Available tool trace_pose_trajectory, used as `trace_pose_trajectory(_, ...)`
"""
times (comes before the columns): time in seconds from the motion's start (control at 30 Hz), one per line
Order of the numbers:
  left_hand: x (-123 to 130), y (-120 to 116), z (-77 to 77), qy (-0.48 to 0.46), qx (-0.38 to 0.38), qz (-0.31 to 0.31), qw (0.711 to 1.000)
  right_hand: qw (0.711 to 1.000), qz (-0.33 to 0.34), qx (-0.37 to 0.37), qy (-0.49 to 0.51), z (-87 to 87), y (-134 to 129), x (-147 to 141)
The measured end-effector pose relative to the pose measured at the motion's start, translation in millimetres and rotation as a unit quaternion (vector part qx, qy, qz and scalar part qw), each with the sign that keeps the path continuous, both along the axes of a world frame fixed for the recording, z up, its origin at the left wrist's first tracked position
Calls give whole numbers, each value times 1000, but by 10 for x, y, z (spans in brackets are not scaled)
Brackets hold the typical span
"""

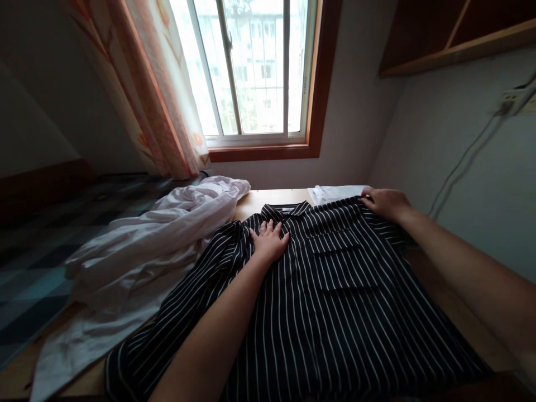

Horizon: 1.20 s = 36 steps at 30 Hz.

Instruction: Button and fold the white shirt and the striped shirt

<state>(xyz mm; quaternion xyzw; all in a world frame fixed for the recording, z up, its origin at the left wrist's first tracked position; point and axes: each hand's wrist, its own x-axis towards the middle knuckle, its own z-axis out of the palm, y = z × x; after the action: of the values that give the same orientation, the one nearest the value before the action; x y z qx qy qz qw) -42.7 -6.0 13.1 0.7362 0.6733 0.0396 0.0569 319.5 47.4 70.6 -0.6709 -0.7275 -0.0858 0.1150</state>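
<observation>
A black shirt with white stripes (293,312) lies spread face up on a wooden table (276,196), its collar toward the window and a flap pocket on its chest. My left hand (268,240) rests flat just below the collar, fingers spread on the cloth. At the shirt's right shoulder seam, my right hand (385,204) pinches the fabric between thumb and fingers. The sleeve on the left runs down toward me, partly behind my left forearm. Much of the sleeve on the right is hidden by my right wrist.
Left of the shirt lies a crumpled white garment (154,240), beside a bed with a checked cover (33,268). A folded white cloth (337,193) sits at the table's far right. Behind are a curtain (146,89) and a window; a cord (460,151) hangs on the right wall.
</observation>
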Motion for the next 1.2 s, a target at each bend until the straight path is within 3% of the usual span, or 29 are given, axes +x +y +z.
trace_pose_trajectory(0.1, 45, -3, 2, 2, 2, 13, 1000, 988, -21, -37, -148, -107, 68, -95)
trace_pose_trajectory(0.17, 57, -3, 0, 2, 3, 14, 1000, 982, -23, -43, -183, -144, 94, -261)
trace_pose_trajectory(0.37, 41, 5, -19, 4, 10, 10, 1000, 997, 41, -20, -56, -152, 149, -1038)
trace_pose_trajectory(0.47, 37, 5, -23, 3, 12, 8, 1000, 999, 34, -31, -16, -200, 246, -1290)
trace_pose_trajectory(0.6, 48, -14, -9, 3, 13, 12, 1000, 996, -6, -79, -36, -277, 422, -1389)
trace_pose_trajectory(0.83, 64, -33, -7, -2, 11, 17, 1000, 998, -32, -48, -15, -385, 573, -1395)
trace_pose_trajectory(1.07, 65, -21, -23, -6, 10, 17, 1000, 996, 24, 55, -63, -464, 380, -1591)
trace_pose_trajectory(1.2, 65, -16, -25, -5, 10, 19, 1000, 998, 47, 4, -50, -492, 223, -1803)
